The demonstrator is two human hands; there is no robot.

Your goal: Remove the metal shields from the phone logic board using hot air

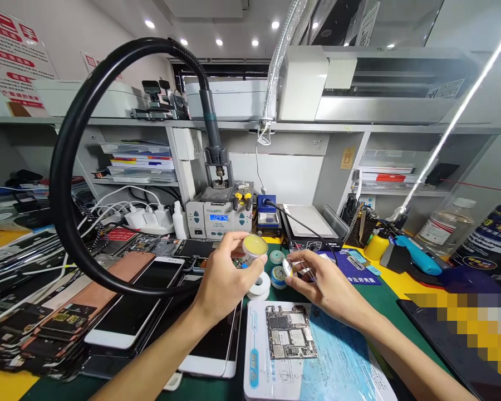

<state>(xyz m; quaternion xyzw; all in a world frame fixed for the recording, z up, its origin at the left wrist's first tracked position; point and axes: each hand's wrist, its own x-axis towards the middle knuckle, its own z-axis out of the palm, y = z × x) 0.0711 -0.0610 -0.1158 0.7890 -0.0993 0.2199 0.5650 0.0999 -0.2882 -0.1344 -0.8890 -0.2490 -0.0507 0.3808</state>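
My left hand is closed around a small round jar of yellow paste, its top uncovered and tilted toward me. To the right, my right hand pinches a white round lid by its edge. A thin metal tool, which looks like tweezers, also sits among the right fingers. Between and behind the hands lie a white spool, a blue-rimmed round tin and a small greenish round container. Below them, a phone logic board lies on a white-and-blue pad.
Phones with white frames and stacked phone parts crowd the left. A thick black hose loops above them to a hot-air station. At right stand a clear bottle, a yellow bottle and a dark spray can.
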